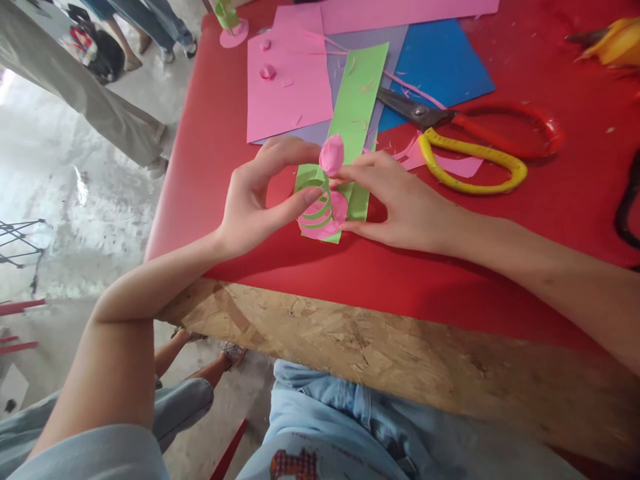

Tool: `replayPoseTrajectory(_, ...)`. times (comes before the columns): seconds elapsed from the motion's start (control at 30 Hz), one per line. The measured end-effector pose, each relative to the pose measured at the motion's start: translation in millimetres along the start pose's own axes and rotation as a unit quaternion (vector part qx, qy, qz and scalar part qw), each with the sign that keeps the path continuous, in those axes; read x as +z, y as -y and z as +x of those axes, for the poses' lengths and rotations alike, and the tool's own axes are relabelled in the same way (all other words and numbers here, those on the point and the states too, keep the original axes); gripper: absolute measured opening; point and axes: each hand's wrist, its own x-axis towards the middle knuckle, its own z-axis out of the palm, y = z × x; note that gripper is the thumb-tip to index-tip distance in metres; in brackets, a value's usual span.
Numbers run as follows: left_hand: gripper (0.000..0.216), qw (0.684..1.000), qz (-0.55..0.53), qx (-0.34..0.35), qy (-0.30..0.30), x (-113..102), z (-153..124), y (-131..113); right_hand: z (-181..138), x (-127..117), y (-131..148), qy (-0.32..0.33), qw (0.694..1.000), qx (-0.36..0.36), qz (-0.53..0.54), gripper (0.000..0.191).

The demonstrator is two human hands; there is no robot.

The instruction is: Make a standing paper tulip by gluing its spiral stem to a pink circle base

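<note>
A seated person in pale blue jeans (345, 413) works at a red-covered surface (500, 267) whose raw chipboard edge (380, 347) faces the lap. Both forearms reach in over that edge. Between the hands stands a small paper flower (325, 193): a pink rolled bud on top, green strips coiled below it, and a pink disc as its base, all resting on the near end of a green paper strip (357, 93) that runs away from the person.

The left hand (255, 200) curls around the flower's left side, forefinger arched over toward the bud and thumb pressed against the green coils; its grip is closed lightly on the coil. The right hand (400, 203) comes in from the other side, fingertips pinching at the stem just under the bud while the lower fingers rest on the green strip beside the pink base.

Just beyond the right hand lie scissors (465, 133) with one yellow and one red handle, blades pointing toward the green strip, pink offcuts under them. Further back, a pink sheet (285, 87) carrying small pink scraps overlaps a lilac one, with a blue sheet (440, 67) to the right. At the far edge stands another green-and-pink paper piece (230, 23). On the floor to the left, other people's legs (100, 100) are visible.
</note>
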Motion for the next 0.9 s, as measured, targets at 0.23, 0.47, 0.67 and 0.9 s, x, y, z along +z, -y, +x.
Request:
replayPoseTrajectory(0.23, 0.047, 1.000, -0.013, -0.014, -0.005, 1, 0, 8, 1, 2, -4, -0.030, 0.999, 0.015, -0.020, 0.052)
replayPoseTrajectory(0.47, 0.059, 1.000, -0.010, 0.008, 0.009, 0, 0, 15, 3, 4, -3, -0.034, 0.999, 0.018, -0.033, 0.059)
replayPoseTrajectory(0.67, 0.061, 1.000, 0.009, -0.013, 0.018, 6, -4, 15, 3, 5, -5, -0.060, 0.997, 0.004, -0.046, 0.046)
replayPoseTrajectory(0.9, 0.062, 1.000, 0.004, -0.009, 0.010, 7, -4, 15, 3, 8, -5, -0.075, 0.996, -0.002, -0.054, 0.042)
